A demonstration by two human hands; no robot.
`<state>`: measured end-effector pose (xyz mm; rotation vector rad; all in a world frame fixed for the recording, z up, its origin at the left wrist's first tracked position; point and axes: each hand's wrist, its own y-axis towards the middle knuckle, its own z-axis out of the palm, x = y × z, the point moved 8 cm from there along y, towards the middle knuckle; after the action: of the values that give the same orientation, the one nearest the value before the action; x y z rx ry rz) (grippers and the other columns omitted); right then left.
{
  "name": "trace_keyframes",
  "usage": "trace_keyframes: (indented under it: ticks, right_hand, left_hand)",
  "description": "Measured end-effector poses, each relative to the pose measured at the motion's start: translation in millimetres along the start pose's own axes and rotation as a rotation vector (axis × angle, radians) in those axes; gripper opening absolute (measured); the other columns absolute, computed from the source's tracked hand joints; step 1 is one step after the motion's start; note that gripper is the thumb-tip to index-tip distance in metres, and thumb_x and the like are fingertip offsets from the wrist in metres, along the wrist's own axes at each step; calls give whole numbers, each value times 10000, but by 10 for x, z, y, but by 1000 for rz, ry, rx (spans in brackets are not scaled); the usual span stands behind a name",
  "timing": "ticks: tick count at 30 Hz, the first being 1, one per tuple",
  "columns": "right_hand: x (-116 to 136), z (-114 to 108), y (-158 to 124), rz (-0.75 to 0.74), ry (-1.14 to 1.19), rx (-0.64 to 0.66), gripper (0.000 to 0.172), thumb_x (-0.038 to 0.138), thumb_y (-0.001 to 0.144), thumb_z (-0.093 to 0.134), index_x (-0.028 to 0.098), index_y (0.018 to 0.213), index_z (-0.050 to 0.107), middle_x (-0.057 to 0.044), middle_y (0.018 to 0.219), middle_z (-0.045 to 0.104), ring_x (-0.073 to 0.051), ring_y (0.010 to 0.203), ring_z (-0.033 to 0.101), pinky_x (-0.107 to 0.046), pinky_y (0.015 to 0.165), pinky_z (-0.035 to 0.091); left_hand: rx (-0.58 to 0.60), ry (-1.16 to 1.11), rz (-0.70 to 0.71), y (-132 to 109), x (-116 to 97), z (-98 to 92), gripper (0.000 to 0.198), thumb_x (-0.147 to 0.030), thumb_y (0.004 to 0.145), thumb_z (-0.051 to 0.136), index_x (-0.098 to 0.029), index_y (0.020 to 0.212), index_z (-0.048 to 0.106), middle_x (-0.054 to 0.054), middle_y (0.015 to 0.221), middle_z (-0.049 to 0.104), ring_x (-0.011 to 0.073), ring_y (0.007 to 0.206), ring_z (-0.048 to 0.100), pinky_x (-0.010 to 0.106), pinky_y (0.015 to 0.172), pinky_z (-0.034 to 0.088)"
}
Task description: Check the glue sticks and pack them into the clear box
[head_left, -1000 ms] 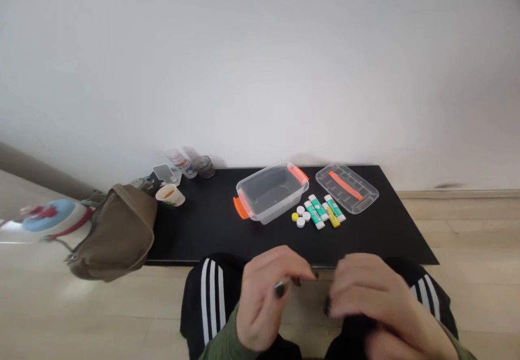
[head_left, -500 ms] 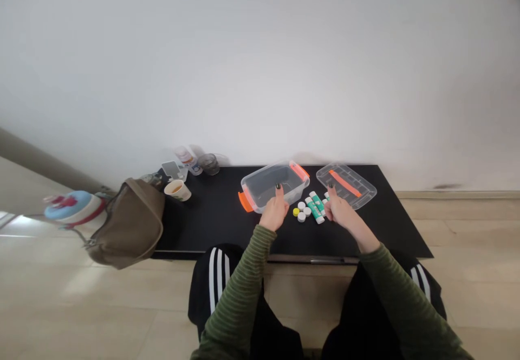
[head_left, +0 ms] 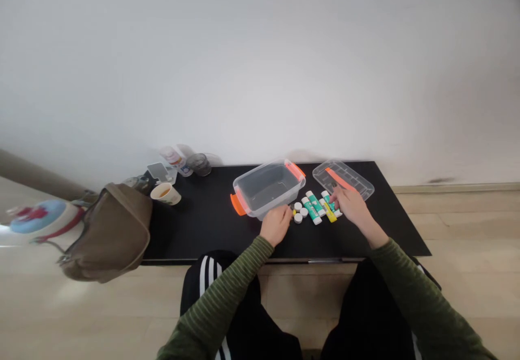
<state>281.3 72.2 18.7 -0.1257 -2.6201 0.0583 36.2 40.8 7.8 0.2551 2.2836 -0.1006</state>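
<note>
Hands over black table [head_left: 182, 240], head view. Left hand [head_left: 276, 226] loosely curled, fingertips at yellow cap [head_left: 293, 212] beside white caps [head_left: 298, 212]; hold unclear to me. Right hand [head_left: 353, 208] part open, fingertips on or just above green-and-white glue sticks [head_left: 312, 212], near yellow glue stick [head_left: 330, 212]; hold unclear. Beyond: clear plastic box [head_left: 266, 189], orange handles; clear lid [head_left: 345, 177]. Far left: paper cup [head_left: 165, 193], brown bag [head_left: 109, 235].

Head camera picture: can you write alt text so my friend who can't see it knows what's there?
Two hands are over a black table: the left hand beside round white caps, the right hand at green-labelled glue sticks. A clear plastic box with orange handles and a clear lid sit behind them.
</note>
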Motion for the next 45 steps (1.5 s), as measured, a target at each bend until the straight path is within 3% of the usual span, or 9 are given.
trace_keyframes:
  ticks: [3, 6, 9, 17, 23, 27, 31, 39, 45]
  right_hand:
    - [-227, 66, 43, 58, -58, -16, 314, 410, 925, 438, 235, 840, 684, -15, 799, 700, -177, 769, 624, -244, 625, 369]
    - [-374, 202, 31, 71, -119, 30, 202, 341, 881, 511, 247, 898, 689, -13, 877, 718, -180, 812, 629, -243, 632, 357]
    - [-382, 332, -5, 52, -178, 89, 177, 319, 865, 541, 259, 940, 690, -17, 915, 721, -192, 852, 634, -246, 635, 351]
    - [-220, 510, -85, 59, -333, 147, 173, 360, 895, 523, 262, 943, 658, -46, 911, 699, -221, 845, 642, -270, 644, 360]
    - [-293, 439, -65, 80, -351, 83, 180, 337, 911, 498, 244, 990, 630, -56, 1006, 681, -217, 869, 644, -265, 630, 365]
    - [-335, 430, -36, 76, -355, 54, 199, 349, 915, 498, 237, 1024, 621, -63, 1039, 664, -210, 885, 637, -262, 622, 374]
    - [-342, 427, -8, 53, -367, 3, 213, 348, 906, 520, 218, 1049, 608, -86, 1086, 645, -234, 1032, 601, -255, 633, 391]
    - [-452, 485, 56, 164, -371, 108, 319, 413, 915, 487, 184, 1088, 627, -134, 1086, 665, -276, 988, 637, -315, 721, 445]
    - [-440, 505, 87, 131, -379, 105, 312, 356, 905, 493, 152, 1068, 663, -165, 1080, 674, -293, 985, 653, -340, 756, 463]
  left_hand:
    - [-86, 121, 100, 4, 83, 162, 220, -228, 913, 432, -197, 1006, 629, 69, 1045, 676, 186, 984, 631, 325, 889, 494]
    - [-110, 177, 156, 60, 157, 323, 371, -109, 870, 424, -192, 1202, 568, 99, 1279, 598, 204, 1215, 538, 390, 1058, 431]
    - [-89, 250, 189, 116, 201, 441, 443, -73, 860, 407, -182, 1271, 532, 111, 1368, 546, 221, 1283, 491, 431, 1112, 392]
    - [-61, 323, 130, 121, 326, 508, 418, -67, 857, 433, -194, 1241, 538, 107, 1333, 579, 226, 1255, 523, 431, 1093, 413]
    - [-45, 304, 36, 138, 377, 478, 349, -99, 870, 448, -196, 1193, 538, 89, 1176, 646, 222, 1114, 598, 392, 998, 470]
    - [-75, 276, 186, 107, 239, 476, 357, -79, 837, 478, -194, 1166, 553, 95, 1272, 602, 220, 1192, 548, 397, 1049, 430]
    - [-102, 283, 320, 56, 117, 513, 287, -122, 808, 568, -184, 1086, 600, 109, 1269, 602, 254, 1201, 535, 441, 1043, 424]
    - [-119, 314, 356, 30, 96, 526, 262, -157, 782, 628, -177, 1043, 620, 118, 1263, 607, 294, 1220, 515, 479, 1048, 392]
    - [-90, 248, 334, 53, 125, 508, 216, -126, 803, 621, -189, 1009, 612, 113, 1251, 613, 288, 1210, 523, 480, 1023, 399]
